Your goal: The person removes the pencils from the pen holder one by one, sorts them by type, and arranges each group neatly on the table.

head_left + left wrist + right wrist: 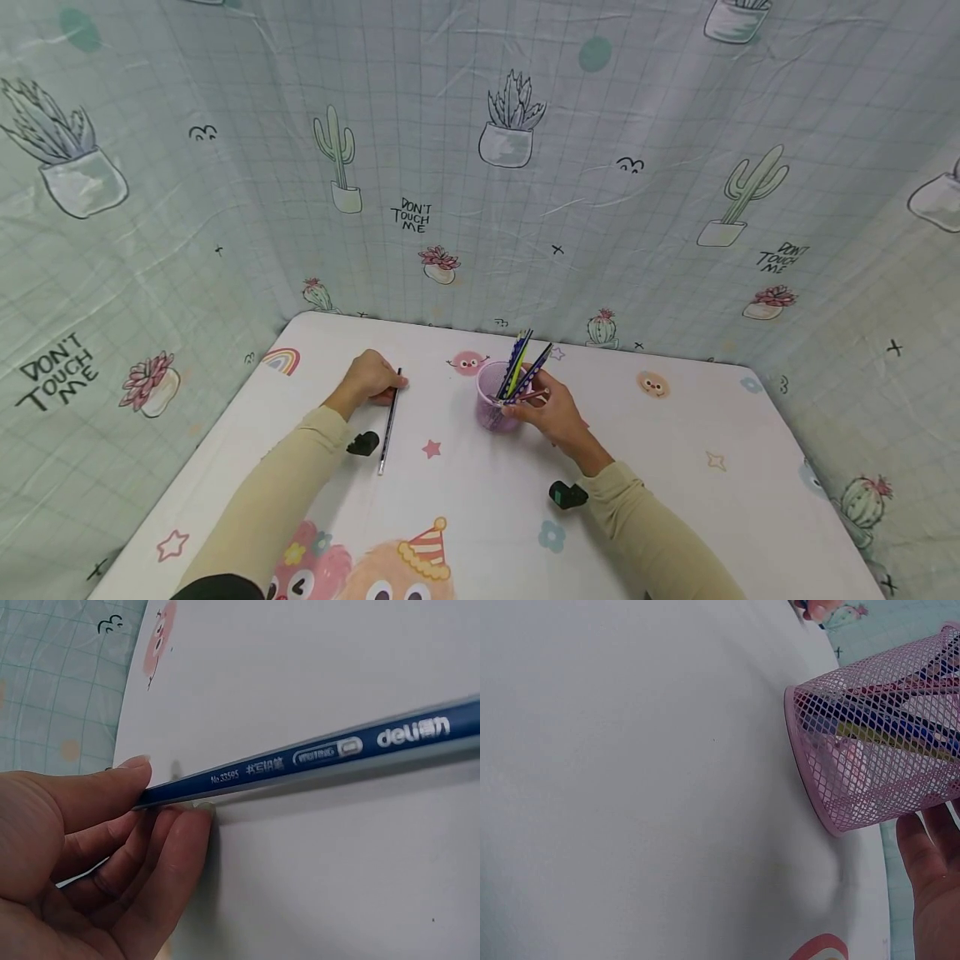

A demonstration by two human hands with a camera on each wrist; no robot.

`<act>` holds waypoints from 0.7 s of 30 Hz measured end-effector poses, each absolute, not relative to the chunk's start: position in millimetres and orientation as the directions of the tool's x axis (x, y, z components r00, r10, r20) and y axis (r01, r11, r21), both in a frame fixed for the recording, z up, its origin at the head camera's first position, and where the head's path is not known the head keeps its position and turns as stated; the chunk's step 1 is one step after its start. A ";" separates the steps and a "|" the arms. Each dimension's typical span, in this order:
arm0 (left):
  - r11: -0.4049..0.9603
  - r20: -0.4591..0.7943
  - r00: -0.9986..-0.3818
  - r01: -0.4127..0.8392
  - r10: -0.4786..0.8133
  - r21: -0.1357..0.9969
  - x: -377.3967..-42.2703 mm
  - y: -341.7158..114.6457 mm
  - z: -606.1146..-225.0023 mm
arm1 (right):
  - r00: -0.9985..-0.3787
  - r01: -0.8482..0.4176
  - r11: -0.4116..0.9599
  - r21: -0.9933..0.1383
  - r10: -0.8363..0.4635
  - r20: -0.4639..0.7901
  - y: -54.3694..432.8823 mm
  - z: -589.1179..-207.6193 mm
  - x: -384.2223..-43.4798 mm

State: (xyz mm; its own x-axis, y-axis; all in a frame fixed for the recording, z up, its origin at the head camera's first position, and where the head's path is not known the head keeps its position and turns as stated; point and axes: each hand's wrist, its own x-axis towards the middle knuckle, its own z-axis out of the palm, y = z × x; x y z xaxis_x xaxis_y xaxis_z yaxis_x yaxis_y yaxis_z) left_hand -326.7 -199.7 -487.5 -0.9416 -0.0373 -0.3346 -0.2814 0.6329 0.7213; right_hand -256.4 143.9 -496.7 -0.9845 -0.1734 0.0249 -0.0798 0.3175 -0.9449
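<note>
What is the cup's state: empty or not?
Not empty: pencils stick out of the cup in the head view, and show through its mesh in the right wrist view.

A hand can pass over the table (465,492) between the pencil (389,425) and the cup (491,419). The left hand (371,379) blocks the pencil's far end, and the right hand (561,417) blocks the cup's right side. More pencils (514,375) (they lean right) poke up over the cup. Behind, a cloth wall (420,167) blocks the way.
</note>
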 end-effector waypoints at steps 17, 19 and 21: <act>0.646 -0.292 -0.955 -0.258 -0.056 0.718 -327.3 -203.6 -491.5 | -0.987 -0.072 0.342 -0.937 -0.160 0.018 143.9 -497.4 -257.5; 0.652 -0.287 -0.956 -0.252 -0.056 0.715 -327.5 -205.2 -491.4 | -0.987 -0.069 0.341 -0.938 -0.160 0.015 144.1 -497.3 -257.6; 0.645 -0.293 -0.954 -0.260 -0.059 0.719 -328.0 -206.3 -491.6 | -0.987 -0.069 0.339 -0.938 -0.162 0.014 144.3 -497.2 -257.7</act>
State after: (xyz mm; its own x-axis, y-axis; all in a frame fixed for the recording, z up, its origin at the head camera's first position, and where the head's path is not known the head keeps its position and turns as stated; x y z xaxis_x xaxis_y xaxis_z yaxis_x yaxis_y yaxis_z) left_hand -328.0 -206.3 -491.6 -0.9543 -0.0588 -0.2931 -0.2605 0.6447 0.7187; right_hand -257.7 144.3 -497.2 -0.9866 -0.1624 0.0139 -0.0690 0.3388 -0.9383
